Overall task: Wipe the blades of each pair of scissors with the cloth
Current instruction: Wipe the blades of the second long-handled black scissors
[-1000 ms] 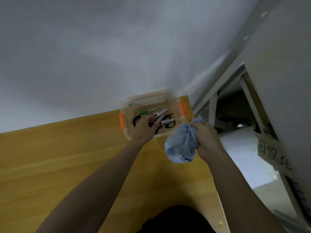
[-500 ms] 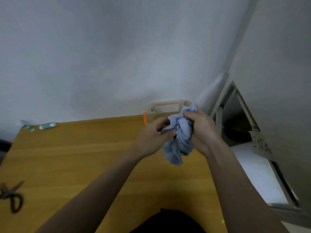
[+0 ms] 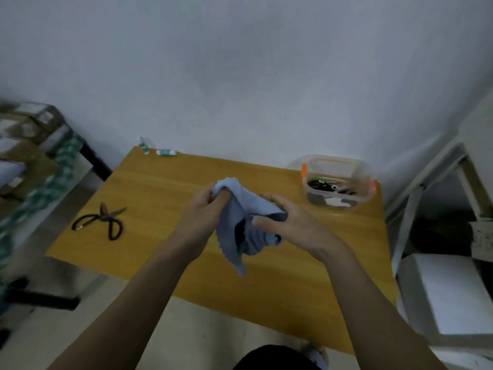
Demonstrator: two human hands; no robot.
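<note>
Since a moment earlier, both hands had carried the blue cloth (image 3: 241,222) toward mid-desk, left hand (image 3: 204,213) gripping its top, right hand (image 3: 289,222) fingers loosely holding its side.

I saw a soft, matt blue cloth (image 3: 241,228) with a scalloped edge. The table (image 3: 165,190) looked like smooth, faintly glossy wood. The container (image 3: 337,182) was clear plastic with orange clips. The dark scissors (image 3: 102,221) looked like dull metal with glossy handles.
</note>
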